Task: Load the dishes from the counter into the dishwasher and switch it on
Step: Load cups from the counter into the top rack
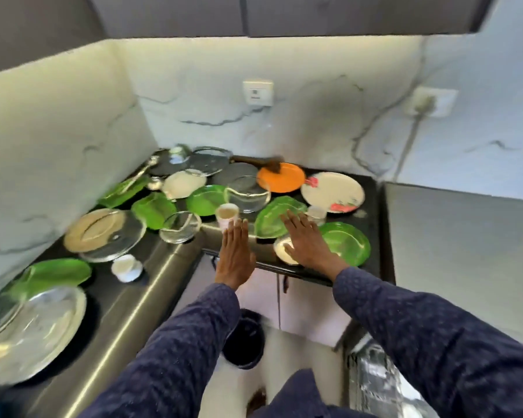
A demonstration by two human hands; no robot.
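We are reaching both hands over the crowded worktop (151, 285) — left hand (235, 257) and right hand (307, 241), each grip spread flat and holding nothing. Green plates (277, 220), a steel platter (32, 334) and a paper cup (227, 214) are all sitting there — loading is barely starting, we reckon.

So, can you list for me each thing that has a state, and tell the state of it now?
left hand: open, fingers straight, holds nothing.
right hand: open, flat above the counter, holds nothing.
small cup: upright, by the left fingertips.
white cup: upright, near the counter edge.
orange plate: flat, a brown tool rests on it.
steel plate: flat, on the counter.
cabinet doors: closed.
dishwasher: not clearly seen.
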